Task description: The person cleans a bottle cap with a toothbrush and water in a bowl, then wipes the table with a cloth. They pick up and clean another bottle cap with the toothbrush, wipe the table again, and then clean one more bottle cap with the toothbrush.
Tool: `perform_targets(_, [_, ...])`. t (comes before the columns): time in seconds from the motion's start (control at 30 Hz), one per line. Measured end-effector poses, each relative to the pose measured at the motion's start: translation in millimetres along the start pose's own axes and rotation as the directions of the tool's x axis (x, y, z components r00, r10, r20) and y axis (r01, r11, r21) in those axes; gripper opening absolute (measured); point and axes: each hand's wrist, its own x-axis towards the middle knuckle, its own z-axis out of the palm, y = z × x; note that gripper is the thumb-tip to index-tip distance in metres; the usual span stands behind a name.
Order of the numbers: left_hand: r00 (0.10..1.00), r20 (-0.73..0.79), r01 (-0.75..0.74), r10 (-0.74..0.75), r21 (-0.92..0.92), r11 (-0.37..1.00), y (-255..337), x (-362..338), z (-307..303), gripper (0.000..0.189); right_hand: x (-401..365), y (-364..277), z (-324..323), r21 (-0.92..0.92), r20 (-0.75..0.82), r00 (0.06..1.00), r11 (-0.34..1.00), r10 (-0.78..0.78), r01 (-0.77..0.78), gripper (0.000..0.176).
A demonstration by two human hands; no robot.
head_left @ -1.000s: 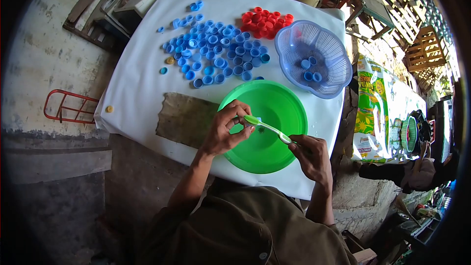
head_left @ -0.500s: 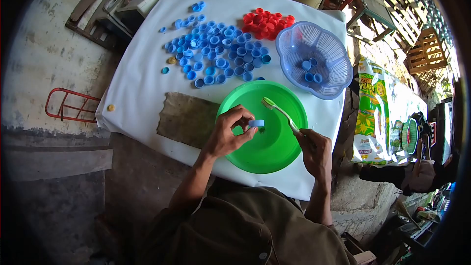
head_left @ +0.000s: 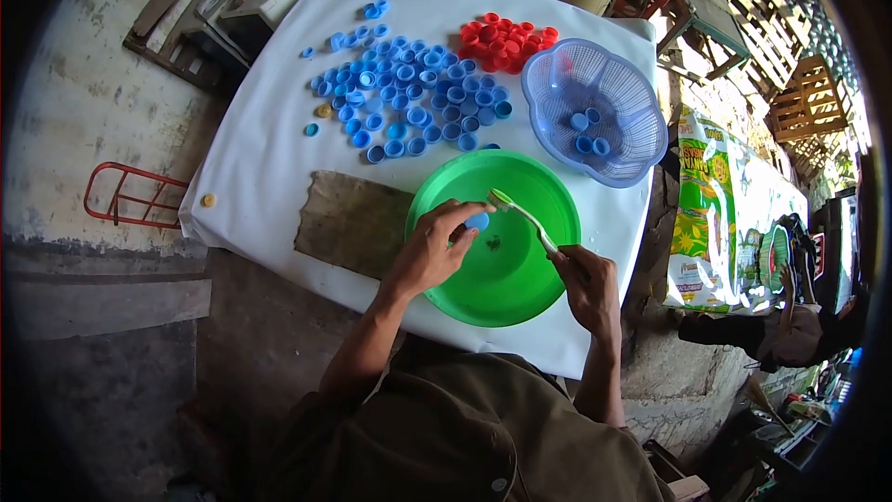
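Note:
Above the green basin (head_left: 502, 288), my left hand (head_left: 439, 246) pinches a blue cap (head_left: 478, 221), its round face turned upward. My right hand (head_left: 589, 290) grips the handle of a green and white toothbrush (head_left: 528, 219) at the basin's right side. The brush head is just right of the cap, close to my left fingertips. Some dark specks show in the basin's bottom. Behind the basin lie many loose blue caps (head_left: 406, 73) and a pile of red caps (head_left: 502, 45). A blue-purple basket (head_left: 621, 84) at the right holds several blue caps.
A brown cloth (head_left: 351, 223) lies left of the basin on the white-covered table (head_left: 255, 186). One yellowish cap (head_left: 208, 200) sits near the left edge. A red metal rack (head_left: 135, 197) stands at far left. At the right are a green sack (head_left: 701, 214) and another person (head_left: 792, 336).
My left hand has turned the blue cap from edge-on to face-up. The toothbrush has moved left and slightly down, nearer to the cap. The other person's arm has shifted.

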Motion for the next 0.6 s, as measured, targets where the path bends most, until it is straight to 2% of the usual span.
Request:
perform_targets(0.03, [0.998,0.065,-0.029,0.023,0.093,0.995,-4,1,-1,0.031,0,1,-1,0.004,0.003,1.0,1.0,0.009,-0.009,0.019])
perform_targets(0.13, [0.996,0.08,-0.055,0.044,0.141,0.988,-6,2,2,0.034,0,0,-2,0.014,0.011,0.999,0.999,0.041,-0.041,0.022])
perform_targets(0.23, [0.983,0.128,0.095,-0.13,0.25,0.964,3,2,4,0.036,1,0,-3,0.012,0.017,0.999,0.999,0.051,-0.051,0.022])
perform_targets(0.33, [0.983,0.133,0.067,-0.125,0.375,0.925,-5,-1,12,0.036,2,2,-1,0.021,0.017,0.999,0.999,0.042,-0.042,0.023])
perform_targets(0.43, [0.96,0.172,0.148,-0.221,0.36,0.921,-1,-5,12,0.042,3,4,-1,0.033,0.018,0.999,0.999,0.029,-0.03,0.023])
perform_targets(0.6, [0.996,0.076,0.016,-0.042,0.319,0.948,-5,-1,10,0.039,2,5,-4,0.039,0.028,0.999,0.998,0.043,-0.044,0.024])
